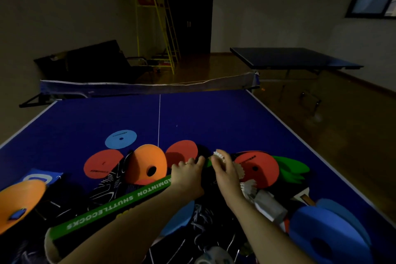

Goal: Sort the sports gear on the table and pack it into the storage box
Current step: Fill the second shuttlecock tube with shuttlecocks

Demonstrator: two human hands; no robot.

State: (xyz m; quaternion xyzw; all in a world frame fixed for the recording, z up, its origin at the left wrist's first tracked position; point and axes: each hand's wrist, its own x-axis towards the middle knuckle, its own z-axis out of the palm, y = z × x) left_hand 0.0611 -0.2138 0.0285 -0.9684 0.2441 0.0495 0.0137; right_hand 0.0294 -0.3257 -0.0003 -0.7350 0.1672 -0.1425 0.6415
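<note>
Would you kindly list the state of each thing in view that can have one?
Green cardboard shuttlecock tube: lying slanted across the pile, far end gripped by the left hand.
White feather shuttlecock: pinched in the right hand at the tube's mouth.
Orange cone marker: tipped on edge.
Light blue flat disc: lying flat on the blue table.
Table net: sagging.

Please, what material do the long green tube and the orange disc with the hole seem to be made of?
The green tube looks like matte cardboard: straight printed body reading "BADMINTON SHUTTLECOCKS", held near its far end by the left hand. The orange disc seems soft matte rubber or plastic, since it curves up without shine. Neither is certain in this dim light.
</note>
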